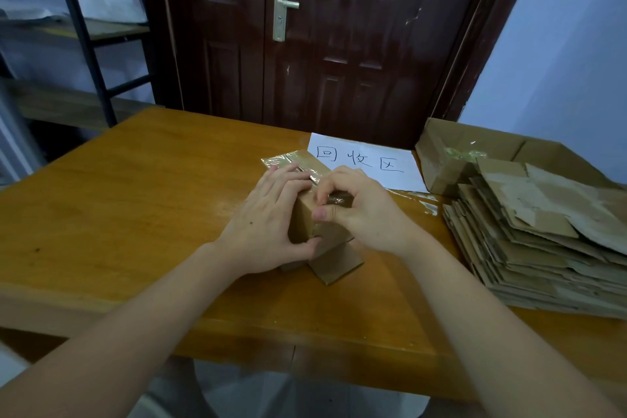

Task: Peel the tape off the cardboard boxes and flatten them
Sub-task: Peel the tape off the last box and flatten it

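Box (305, 224), small cardboard, mid-table (135, 187), long axis running away from me: I steady it with my left hand (268, 224) gripping its near end, my right hand (359, 210) pinching clear tape (314, 178) on top, peel likely rightward

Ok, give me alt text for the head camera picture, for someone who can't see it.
Two hands work on a small taped cardboard box on a wooden table: the left hand grips it, the right hand pinches at its tape. Flattened boxes are stacked to the right.
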Demonstrator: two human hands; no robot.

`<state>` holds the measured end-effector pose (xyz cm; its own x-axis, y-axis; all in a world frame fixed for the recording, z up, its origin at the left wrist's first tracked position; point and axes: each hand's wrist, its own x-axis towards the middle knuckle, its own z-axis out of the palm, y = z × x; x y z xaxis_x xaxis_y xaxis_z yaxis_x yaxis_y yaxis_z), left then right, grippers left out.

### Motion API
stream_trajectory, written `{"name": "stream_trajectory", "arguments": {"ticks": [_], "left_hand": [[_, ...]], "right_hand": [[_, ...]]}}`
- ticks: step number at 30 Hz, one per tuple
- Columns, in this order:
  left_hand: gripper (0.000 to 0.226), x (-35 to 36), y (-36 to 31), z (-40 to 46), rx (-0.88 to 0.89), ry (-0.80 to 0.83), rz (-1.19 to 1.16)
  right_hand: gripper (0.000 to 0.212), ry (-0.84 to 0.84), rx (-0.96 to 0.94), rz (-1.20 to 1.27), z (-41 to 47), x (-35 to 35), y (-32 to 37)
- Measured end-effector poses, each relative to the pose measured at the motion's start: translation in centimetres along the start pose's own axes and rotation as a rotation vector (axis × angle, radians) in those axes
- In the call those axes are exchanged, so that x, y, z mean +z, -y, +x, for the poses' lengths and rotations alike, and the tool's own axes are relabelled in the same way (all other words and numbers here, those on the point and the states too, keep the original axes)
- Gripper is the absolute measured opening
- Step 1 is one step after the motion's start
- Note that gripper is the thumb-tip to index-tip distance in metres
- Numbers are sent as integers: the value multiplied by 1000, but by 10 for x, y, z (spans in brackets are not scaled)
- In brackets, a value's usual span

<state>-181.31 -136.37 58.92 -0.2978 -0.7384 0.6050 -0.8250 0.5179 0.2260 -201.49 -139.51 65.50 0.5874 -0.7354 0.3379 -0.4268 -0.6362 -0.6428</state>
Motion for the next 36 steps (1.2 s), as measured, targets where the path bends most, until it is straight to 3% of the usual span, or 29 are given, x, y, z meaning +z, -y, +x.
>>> {"name": "stream_trajectory", "arguments": {"ticks": [4, 12, 20, 24, 28, 32, 34, 36], "left_hand": [[84, -2, 1, 2, 1, 14, -12], [87, 0, 3, 5, -6, 18, -26], [89, -2, 7, 4, 6, 28, 66], [92, -8, 6, 5, -8, -7, 120], [94, -9, 2, 4, -23, -22, 133], [105, -5, -1, 4, -37, 4, 186], [108, -3, -3, 4, -51, 13, 202], [108, -2, -4, 4, -67, 20, 203]], "right_hand": [[8, -46, 33, 143, 0, -3, -10], [7, -262, 127, 137, 6, 3, -11], [12, -301, 76, -94, 2, 11, 4], [12, -275, 136, -212, 0, 5, 7], [32, -149, 85, -202, -12, -10, 1], [79, 6, 9, -383, -23, -9, -7], [84, -41, -50, -439, -24, 5, -13], [75, -155, -93, -451, -22, 17, -20]]}}
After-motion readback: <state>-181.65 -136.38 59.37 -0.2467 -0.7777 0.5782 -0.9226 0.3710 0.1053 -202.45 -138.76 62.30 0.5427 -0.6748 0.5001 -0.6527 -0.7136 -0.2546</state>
